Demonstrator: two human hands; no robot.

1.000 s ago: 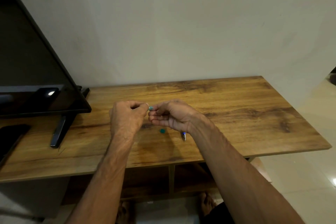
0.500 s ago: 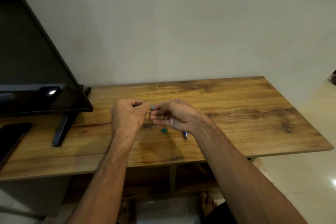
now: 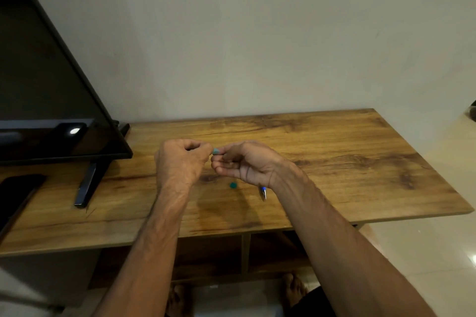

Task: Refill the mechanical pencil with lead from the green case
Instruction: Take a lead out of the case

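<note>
My left hand (image 3: 180, 162) is closed in a fist above the wooden table (image 3: 334, 162). A small end of the green case (image 3: 215, 151) shows at its fingertips. My right hand (image 3: 247, 162) meets it from the right, its fingertips touching that green end. The mechanical pencil (image 3: 263, 192) lies in my right palm; only its blue end with a metal tip pokes out below the heel of the hand. A small green cap (image 3: 233, 185) lies on the table under the hands. Any lead is too thin to see.
A black TV (image 3: 51, 110) stands on the table's left part, with its foot (image 3: 87, 185) near my left forearm. A dark phone-like slab (image 3: 15, 195) lies at the far left. The table's front edge is near my elbows, with shelves below.
Both hands stay together at the same spot; only small finger shifts around the green case.
</note>
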